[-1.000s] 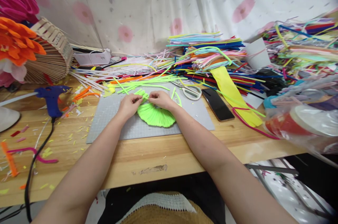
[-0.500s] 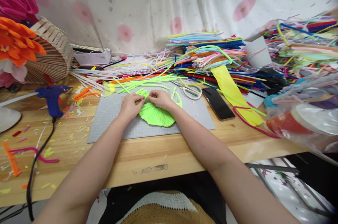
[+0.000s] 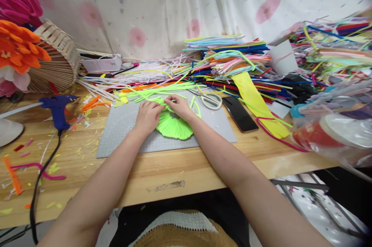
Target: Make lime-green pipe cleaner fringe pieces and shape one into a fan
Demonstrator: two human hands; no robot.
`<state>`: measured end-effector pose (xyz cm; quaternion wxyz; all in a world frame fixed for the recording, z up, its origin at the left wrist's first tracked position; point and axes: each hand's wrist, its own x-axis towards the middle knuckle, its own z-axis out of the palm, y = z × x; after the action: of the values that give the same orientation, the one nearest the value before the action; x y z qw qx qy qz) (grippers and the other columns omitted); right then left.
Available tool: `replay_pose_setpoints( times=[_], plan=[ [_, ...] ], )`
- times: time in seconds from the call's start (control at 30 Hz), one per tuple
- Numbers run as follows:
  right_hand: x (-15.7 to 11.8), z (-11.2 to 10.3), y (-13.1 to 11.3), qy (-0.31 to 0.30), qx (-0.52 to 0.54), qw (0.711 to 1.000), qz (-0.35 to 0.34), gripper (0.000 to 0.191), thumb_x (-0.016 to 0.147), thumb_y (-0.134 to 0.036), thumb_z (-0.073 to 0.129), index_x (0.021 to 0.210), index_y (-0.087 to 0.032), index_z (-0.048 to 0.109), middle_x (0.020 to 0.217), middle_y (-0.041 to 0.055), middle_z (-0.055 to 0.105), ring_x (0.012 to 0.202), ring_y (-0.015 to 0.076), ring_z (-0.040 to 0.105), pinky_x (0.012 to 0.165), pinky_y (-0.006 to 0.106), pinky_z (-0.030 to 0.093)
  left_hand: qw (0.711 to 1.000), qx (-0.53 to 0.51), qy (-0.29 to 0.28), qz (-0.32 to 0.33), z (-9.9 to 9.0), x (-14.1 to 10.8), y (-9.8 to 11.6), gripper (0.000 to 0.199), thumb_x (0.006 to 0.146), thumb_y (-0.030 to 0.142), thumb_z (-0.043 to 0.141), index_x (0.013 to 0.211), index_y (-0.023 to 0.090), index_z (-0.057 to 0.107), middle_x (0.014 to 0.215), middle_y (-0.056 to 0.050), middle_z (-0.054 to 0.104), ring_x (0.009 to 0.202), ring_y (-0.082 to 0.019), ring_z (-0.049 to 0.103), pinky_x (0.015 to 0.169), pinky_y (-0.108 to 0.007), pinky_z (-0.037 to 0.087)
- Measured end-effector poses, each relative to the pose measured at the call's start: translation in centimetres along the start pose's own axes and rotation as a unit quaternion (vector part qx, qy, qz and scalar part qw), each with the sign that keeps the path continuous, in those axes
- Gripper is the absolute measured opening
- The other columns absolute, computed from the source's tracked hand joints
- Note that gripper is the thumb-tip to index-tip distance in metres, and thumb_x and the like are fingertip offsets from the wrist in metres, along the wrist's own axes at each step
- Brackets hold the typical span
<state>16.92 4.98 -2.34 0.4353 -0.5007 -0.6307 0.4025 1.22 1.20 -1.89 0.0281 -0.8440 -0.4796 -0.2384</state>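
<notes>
A bright green fan-shaped piece made of pipe cleaners [image 3: 174,127] lies on a grey cutting mat [image 3: 119,132]. My left hand [image 3: 148,115] is closed over the left upper part of this piece, its fingers curled on green stems. Close by on the right, my right hand [image 3: 178,106] pinches at the upper edge of the piece, thumb and forefinger together. Loose green pipe cleaners [image 3: 162,90] lie just behind both hands. Scissors with pale handles [image 3: 211,101] rest on the mat's far right part.
A blue glue gun [image 3: 59,111] with a black cord stands at left, near a wooden-stick basket [image 3: 55,59] and foam-like flowers [image 3: 20,47]. A black phone [image 3: 240,114] and a yellow strip [image 3: 261,107] lie at right. Pipe cleaner bundles [image 3: 232,61] fill the back.
My left hand has turned and spread further over the green piece, palm down. My right hand has shifted slightly upward. The green piece has moved a little to the right.
</notes>
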Motion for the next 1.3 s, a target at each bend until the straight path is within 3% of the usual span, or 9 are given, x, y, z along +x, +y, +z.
replay_pose_setpoints(
  times=[0.13, 0.33, 0.43, 0.53, 0.67, 0.8, 0.9, 1.1, 1.3],
  plan=[
    [0.5, 0.0, 0.6, 0.146, 0.075, 0.981, 0.107, 0.017, 0.085, -0.035, 0.038, 0.081, -0.019, 0.045, 0.055, -0.0055, 0.047, 0.048, 0.0078, 0.045, 0.05, 0.019, 0.036, 1.0, -0.003, -0.008, -0.022, 0.2, 0.0, -0.3, 0.03, 0.083, 0.018, 0.042, 0.094, 0.024, 0.069, 0.088, -0.006, 0.065, 0.09, -0.022, 0.051, 0.086, -0.04, 0.035],
    [0.8, 0.0, 1.0, 0.183, 0.14, 0.967, 0.112, 0.018, 0.087, -0.037, 0.036, 0.08, -0.021, 0.037, 0.055, -0.0057, 0.047, 0.044, 0.0068, 0.047, 0.047, 0.018, 0.039, 0.999, -0.006, -0.042, 0.003, 0.0, 0.1, -0.3, 0.034, 0.08, 0.013, 0.042, 0.096, 0.025, 0.069, 0.089, -0.007, 0.065, 0.088, -0.021, 0.052, 0.088, -0.042, 0.033],
    [0.6, 0.1, 0.6, 0.164, 0.167, 0.966, 0.112, 0.023, 0.087, -0.043, 0.037, 0.08, -0.021, 0.037, 0.055, -0.0063, 0.048, 0.043, 0.0064, 0.049, 0.046, 0.017, 0.041, 0.999, 0.002, -0.039, 0.015, -0.4, 0.0, 0.1, 0.035, 0.081, 0.015, 0.041, 0.104, 0.023, 0.066, 0.094, -0.007, 0.065, 0.093, -0.022, 0.052, 0.089, -0.042, 0.032],
    [0.2, 0.1, 0.0, 0.082, 0.177, 0.975, 0.102, 0.028, 0.083, -0.048, 0.043, 0.08, -0.02, 0.041, 0.055, -0.0063, 0.049, 0.043, 0.0057, 0.048, 0.044, 0.017, 0.04, 1.0, 0.0, -0.023, 0.021, -0.7, 0.0, 0.6, 0.035, 0.083, 0.018, 0.04, 0.111, 0.019, 0.061, 0.104, -0.009, 0.063, 0.099, -0.022, 0.052, 0.091, -0.039, 0.033],
    [-0.3, 0.0, -0.2, -0.04, 0.162, 0.984, 0.062, 0.022, 0.073, -0.036, 0.059, 0.081, -0.018, 0.049, 0.058, -0.0067, 0.051, 0.045, 0.0041, 0.047, 0.045, 0.016, 0.04, 0.999, -0.003, -0.041, 0.02, -0.8, 0.0, 0.9, 0.031, 0.082, 0.019, 0.041, 0.103, 0.02, 0.063, 0.103, -0.007, 0.064, 0.098, -0.022, 0.053, 0.089, -0.039, 0.034],
    [-0.5, -0.1, -0.1, -0.094, 0.088, 0.991, 0.032, 0.012, 0.071, -0.026, 0.058, 0.073, -0.015, 0.054, 0.057, -0.0057, 0.051, 0.043, 0.0029, 0.044, 0.043, 0.016, 0.035, 0.999, 0.0, -0.041, 0.017, -0.7, -0.1, 0.7, 0.03, 0.081, 0.02, 0.042, 0.101, 0.02, 0.065, 0.102, -0.008, 0.065, 0.097, -0.023, 0.054, 0.089, -0.04, 0.035],
    [-0.3, 0.0, -0.1, -0.09, 0.075, 0.992, 0.035, 0.01, 0.071, -0.024, 0.057, 0.071, -0.016, 0.05, 0.056, -0.0067, 0.049, 0.044, 0.0034, 0.044, 0.042, 0.016, 0.035, 0.999, -0.006, -0.037, 0.014, -0.7, -0.1, 0.5, 0.03, 0.08, 0.019, 0.043, 0.099, 0.021, 0.066, 0.101, -0.007, 0.065, 0.097, -0.022, 0.053, 0.09, -0.041, 0.034],
    [0.1, 0.4, 0.1, 0.023, 0.114, 0.991, 0.067, 0.011, 0.075, -0.026, 0.05, 0.077, -0.02, 0.04, 0.06, -0.0078, 0.048, 0.046, 0.0046, 0.046, 0.043, 0.017, 0.037, 0.997, -0.018, -0.055, 0.047, -0.8, -0.2, 0.4, 0.028, 0.074, 0.013, 0.046, 0.079, 0.025, 0.071, 0.104, -0.003, 0.064, 0.102, -0.022, 0.051, 0.093, -0.042, 0.033],
    [-0.6, 0.3, 0.0, 0.019, -0.085, 0.996, 0.022, 0.02, 0.068, -0.032, 0.062, 0.078, -0.019, 0.05, 0.061, -0.0047, 0.054, 0.055, 0.0082, 0.051, 0.056, 0.021, 0.042, 0.999, -0.023, -0.038, 0.031, -0.9, -0.4, 0.1, 0.029, 0.073, 0.013, 0.048, 0.083, 0.026, 0.071, 0.101, -0.005, 0.063, 0.097, -0.022, 0.051, 0.089, -0.042, 0.035]
  ],
)
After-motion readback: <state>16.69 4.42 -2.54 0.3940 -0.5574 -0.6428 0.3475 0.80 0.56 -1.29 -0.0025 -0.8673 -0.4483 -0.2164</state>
